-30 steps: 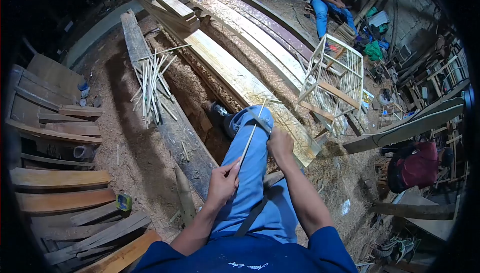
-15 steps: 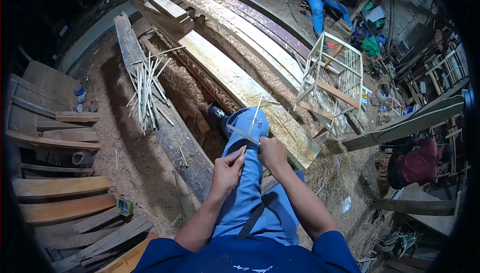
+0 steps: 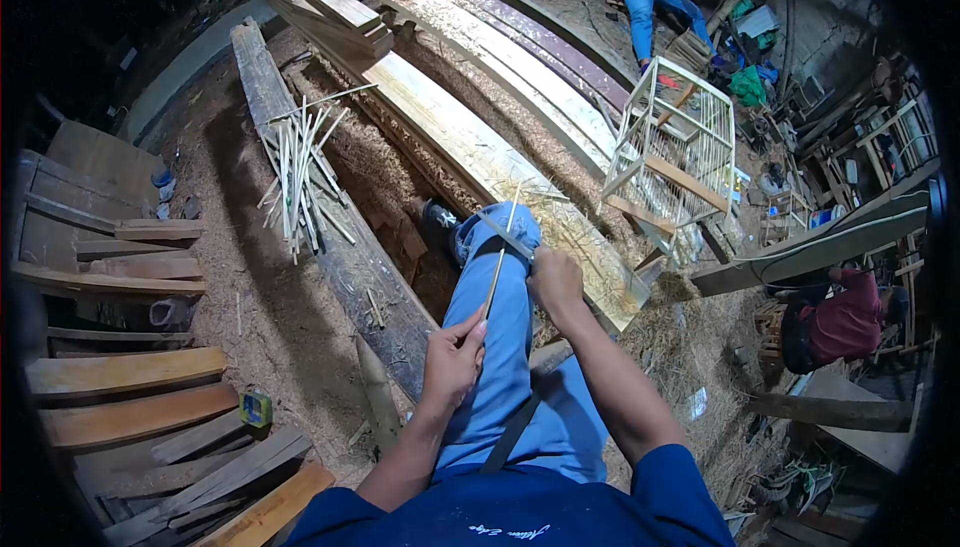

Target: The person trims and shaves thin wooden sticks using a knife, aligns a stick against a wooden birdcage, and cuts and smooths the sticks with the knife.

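My left hand (image 3: pixel 453 365) pinches the lower end of a thin bamboo stick (image 3: pixel 498 269), which points up over my raised knee. In my right hand (image 3: pixel 556 283) is a knife (image 3: pixel 505 234), its blade lying across the stick on the jeans at the knee. A pile of similar thin sticks (image 3: pixel 298 172) rests on the weathered plank (image 3: pixel 375 277) to the left. Past the knee lies a pale board (image 3: pixel 450 137) with shavings and stick scraps on it.
A slatted wooden cage (image 3: pixel 675 152) stands at the right. Curved wood pieces (image 3: pixel 140 372) lie at the left beside a yellow tape measure (image 3: pixel 256 409). One person (image 3: pixel 650 2) sits at the upper right, another (image 3: pixel 845 322) at the far right.
The stick between my hands now shows at greater length below the blade. The knife and right hand have moved slightly up and right. The view has shifted a little.
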{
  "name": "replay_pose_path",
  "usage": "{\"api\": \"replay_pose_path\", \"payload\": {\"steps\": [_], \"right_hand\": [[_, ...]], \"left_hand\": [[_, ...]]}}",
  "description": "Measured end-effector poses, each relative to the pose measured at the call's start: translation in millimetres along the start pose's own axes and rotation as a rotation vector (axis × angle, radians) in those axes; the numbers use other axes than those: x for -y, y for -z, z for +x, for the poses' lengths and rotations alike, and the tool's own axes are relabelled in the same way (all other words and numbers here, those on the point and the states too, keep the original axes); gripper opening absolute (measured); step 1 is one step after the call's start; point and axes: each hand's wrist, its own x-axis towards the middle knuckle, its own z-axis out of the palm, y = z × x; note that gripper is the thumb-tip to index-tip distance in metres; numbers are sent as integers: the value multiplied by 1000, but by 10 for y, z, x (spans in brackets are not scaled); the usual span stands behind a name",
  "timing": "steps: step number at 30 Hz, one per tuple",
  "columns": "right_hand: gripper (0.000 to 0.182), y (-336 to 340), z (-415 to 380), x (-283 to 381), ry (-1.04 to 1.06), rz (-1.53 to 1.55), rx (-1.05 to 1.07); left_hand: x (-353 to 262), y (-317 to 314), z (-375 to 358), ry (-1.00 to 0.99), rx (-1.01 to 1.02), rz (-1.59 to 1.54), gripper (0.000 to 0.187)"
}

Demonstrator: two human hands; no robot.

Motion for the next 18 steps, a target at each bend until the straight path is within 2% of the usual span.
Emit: {"api": "replay_pose_path", "payload": {"steps": [2, 5, 10, 18], "right_hand": [[12, 20, -105, 30, 70, 75, -14], [9, 0, -229, 111, 107, 53, -38], [8, 72, -338, 190, 202, 27, 1], [10, -44, -315, 203, 192, -14, -33]], "left_hand": [[-32, 1, 100, -12, -5, 6, 32], [6, -17, 335, -146, 4, 66, 31], [-8, -15, 377, -118, 1, 24, 29], [86, 29, 320, -102, 16, -51, 30]]}}
